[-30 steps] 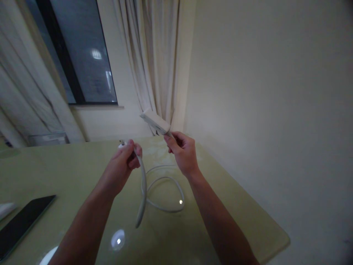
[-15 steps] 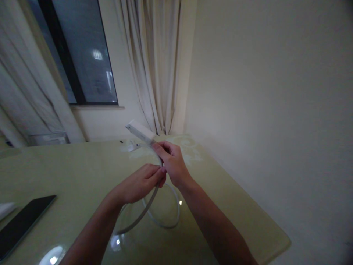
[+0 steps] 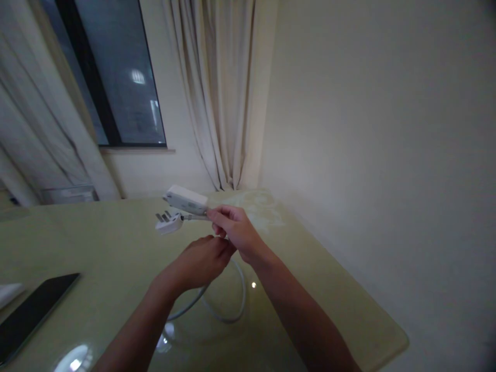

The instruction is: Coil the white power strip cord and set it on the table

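A white power strip [image 3: 186,200] juts out to the left of my right hand [image 3: 235,227], whose thumb and fingers are closed on the cord by the strip's end. Just below the strip, a white three-pin plug [image 3: 169,222] points its metal prongs up and to the left, its short cord running into the same grip. My left hand [image 3: 207,261] sits lower and touches the right one. Its fingers are closed around the cord and mostly hidden behind the back of the hand. Below both hands the grey-white cord [image 3: 241,305] hangs in a loose loop over the table.
A dark tablet-like slab [image 3: 36,312] lies on the glossy greenish table [image 3: 116,237] at the left, with a white object [image 3: 10,293] beside it. A wall [image 3: 368,155] borders the right side. Curtains [image 3: 228,93] and a window [image 3: 120,72] are behind.
The power strip has swung lower and tilted toward level. The plug has come up to hang beside it from my right hand. The cord loop has drawn in slightly.
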The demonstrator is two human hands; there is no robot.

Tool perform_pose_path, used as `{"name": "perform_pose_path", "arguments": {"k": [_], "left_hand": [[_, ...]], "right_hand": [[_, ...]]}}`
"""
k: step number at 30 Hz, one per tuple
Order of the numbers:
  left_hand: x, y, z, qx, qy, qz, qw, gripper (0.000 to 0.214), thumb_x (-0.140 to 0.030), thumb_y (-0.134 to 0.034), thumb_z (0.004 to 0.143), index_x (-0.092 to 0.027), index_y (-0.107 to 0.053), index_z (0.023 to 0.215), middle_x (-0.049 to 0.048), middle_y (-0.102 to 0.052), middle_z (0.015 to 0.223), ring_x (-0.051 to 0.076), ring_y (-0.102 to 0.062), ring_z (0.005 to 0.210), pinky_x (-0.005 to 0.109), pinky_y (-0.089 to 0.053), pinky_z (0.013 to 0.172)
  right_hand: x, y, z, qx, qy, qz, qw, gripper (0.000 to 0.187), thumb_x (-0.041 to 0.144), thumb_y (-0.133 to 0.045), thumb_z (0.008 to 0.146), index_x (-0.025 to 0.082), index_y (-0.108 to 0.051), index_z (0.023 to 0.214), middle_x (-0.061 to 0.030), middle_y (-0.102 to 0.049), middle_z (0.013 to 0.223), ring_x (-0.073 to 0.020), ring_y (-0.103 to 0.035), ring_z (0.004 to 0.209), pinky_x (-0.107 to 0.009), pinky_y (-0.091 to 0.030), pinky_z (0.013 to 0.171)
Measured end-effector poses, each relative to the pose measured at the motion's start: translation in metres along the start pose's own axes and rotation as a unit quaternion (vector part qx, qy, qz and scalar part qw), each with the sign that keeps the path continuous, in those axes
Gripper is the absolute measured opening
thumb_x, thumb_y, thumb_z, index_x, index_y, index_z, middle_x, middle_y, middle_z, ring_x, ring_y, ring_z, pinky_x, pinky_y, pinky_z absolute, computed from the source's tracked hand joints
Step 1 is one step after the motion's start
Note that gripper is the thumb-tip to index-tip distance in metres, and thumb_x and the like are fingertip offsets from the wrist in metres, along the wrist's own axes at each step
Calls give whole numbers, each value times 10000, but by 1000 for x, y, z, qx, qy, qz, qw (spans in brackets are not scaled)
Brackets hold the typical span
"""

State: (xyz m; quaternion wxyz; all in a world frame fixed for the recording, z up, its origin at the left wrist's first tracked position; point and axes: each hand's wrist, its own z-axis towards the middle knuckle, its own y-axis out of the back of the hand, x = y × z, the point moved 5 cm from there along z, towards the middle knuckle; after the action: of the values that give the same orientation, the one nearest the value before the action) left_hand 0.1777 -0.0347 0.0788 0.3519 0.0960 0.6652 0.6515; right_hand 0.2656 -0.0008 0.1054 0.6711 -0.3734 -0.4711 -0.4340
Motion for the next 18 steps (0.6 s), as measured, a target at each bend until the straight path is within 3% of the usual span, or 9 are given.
{"name": "perform_pose_path", "arguments": {"k": [3,6,9,13,16,18], "left_hand": [[0,3,5,-81,-6,-93,992,356,-369,-400,1049,-192,-709,1061,177,-757,1168,344,-693,1098,469,-513,933],[0,-4,13,-140,-15,-217,966,430,-472,-439,1054,-192,-619,1326,185,-690,1367,331,-645,1246,476,-494,1052],[-4,-31,24,-67,-42,-280,957,426,-437,-554,995,-210,-594,1354,144,-718,1323,301,-676,1196,459,-511,1051],[-5,-63,30,76,-53,-252,963,479,-361,-624,902,-189,-623,1349,134,-745,1274,297,-701,1161,444,-522,1037],[9,-67,24,177,-23,-220,959,696,-457,-758,804,-213,-605,1437,119,-756,1285,318,-710,1154,448,-519,1041],[28,-61,18,200,-4,-192,961,792,-564,-859,683,-221,-673,1372,124,-730,1357,352,-672,1234,462,-475,1109]], "right_hand": [[8,0,-3,6,-16,52,999,378,477,-884,707,179,-692,837,67,-536,641,-80,-402,552,-232,-289,512],[21,12,-3,-38,2,86,996,395,469,-896,680,184,-694,863,78,-494,636,-73,-346,528,-236,-236,477],[36,29,-5,-96,51,123,987,377,470,-872,704,193,-649,827,93,-406,623,-63,-251,504,-243,-171,453],[56,51,-14,-161,119,154,968,350,458,-839,759,199,-617,835,109,-326,615,-60,-173,498,-235,-145,438],[70,65,-24,-200,165,148,954,343,456,-838,785,200,-621,858,111,-313,612,-61,-177,499,-218,-164,427],[79,73,-31,-214,191,145,947,344,445,-849,793,205,-611,857,112,-315,611,-59,-189,495,-203,-179,423]]}}
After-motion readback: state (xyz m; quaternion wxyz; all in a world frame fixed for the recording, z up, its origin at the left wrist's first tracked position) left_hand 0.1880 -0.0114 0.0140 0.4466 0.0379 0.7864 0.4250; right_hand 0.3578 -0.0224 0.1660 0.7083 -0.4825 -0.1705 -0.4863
